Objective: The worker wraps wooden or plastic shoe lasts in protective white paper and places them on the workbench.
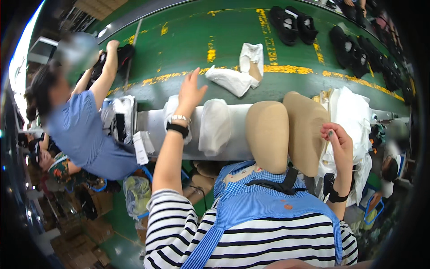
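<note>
My left hand (191, 92) reaches over a metal ledge, fingers stretched out and holding nothing, toward the green belt. Just beyond its fingertips lie two white paper-wrapped pieces (230, 80), one showing a tan patch. Under my left wrist and beside it, two white-covered rounded pieces (215, 127) rest on the ledge. Two large tan foot-shaped pieces (268, 134) lean upright in front of my body. My right hand (339, 140) hovers by the right-hand tan piece, fingers curled in, with nothing visible in them. Right beside it is a stack of white sheets (351, 121).
The green belt (188, 42) with yellow markings runs across the front. Black shoes (291, 26) stand on it at the far right. A person in blue (85, 119) works at my left, hands at a dark shoe. A plastic-lined bin (136, 195) stands low at left.
</note>
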`<move>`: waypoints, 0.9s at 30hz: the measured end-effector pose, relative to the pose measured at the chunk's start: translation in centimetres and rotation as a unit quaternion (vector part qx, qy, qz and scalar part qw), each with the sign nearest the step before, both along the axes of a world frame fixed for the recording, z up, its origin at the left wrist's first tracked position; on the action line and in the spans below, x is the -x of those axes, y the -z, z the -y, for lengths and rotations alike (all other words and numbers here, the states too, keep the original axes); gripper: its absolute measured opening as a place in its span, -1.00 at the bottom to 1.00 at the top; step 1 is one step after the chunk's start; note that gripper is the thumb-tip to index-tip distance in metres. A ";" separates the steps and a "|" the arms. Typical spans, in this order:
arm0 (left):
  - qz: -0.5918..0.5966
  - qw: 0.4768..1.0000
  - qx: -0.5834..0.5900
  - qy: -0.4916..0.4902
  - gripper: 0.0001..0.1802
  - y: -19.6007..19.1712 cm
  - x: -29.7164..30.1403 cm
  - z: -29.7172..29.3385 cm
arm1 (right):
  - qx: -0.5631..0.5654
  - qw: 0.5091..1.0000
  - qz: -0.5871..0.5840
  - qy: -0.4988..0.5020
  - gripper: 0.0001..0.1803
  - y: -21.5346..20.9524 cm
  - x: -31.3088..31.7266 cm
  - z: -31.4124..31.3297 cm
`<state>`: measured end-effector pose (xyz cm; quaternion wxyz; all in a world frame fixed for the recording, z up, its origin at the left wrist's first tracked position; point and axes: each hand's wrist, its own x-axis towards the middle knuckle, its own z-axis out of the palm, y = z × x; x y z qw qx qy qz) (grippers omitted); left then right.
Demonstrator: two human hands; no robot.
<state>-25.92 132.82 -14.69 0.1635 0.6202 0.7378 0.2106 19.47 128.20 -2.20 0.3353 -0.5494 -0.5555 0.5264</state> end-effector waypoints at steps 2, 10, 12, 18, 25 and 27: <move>-0.026 0.999 0.025 0.009 -0.14 3.1 0.9 -3.3 | 0.018 1.000 0.008 0.021 -0.78 -0.2 0.1 0.8; 0.064 0.975 0.187 0.100 -0.33 7.4 2.6 -9.8 | 0.047 0.991 0.078 0.099 -0.77 -1.2 -1.8 3.7; 0.255 0.954 0.153 0.028 -0.40 4.4 3.2 -9.2 | 0.035 0.993 0.076 0.089 -0.78 -1.3 -1.6 3.2; 0.568 0.810 0.143 0.021 -0.49 -8.9 -0.5 -5.3 | -0.020 0.993 0.113 0.011 -0.78 -2.5 -0.6 1.1; 0.580 0.757 0.284 0.104 -0.51 -15.8 -9.6 -0.7 | -0.378 0.888 0.197 -0.174 -0.27 -5.4 6.7 -2.0; 0.617 0.734 0.276 0.073 -0.54 -16.4 -11.0 0.4 | -0.386 0.886 0.157 -0.203 -0.23 -5.2 6.4 -2.1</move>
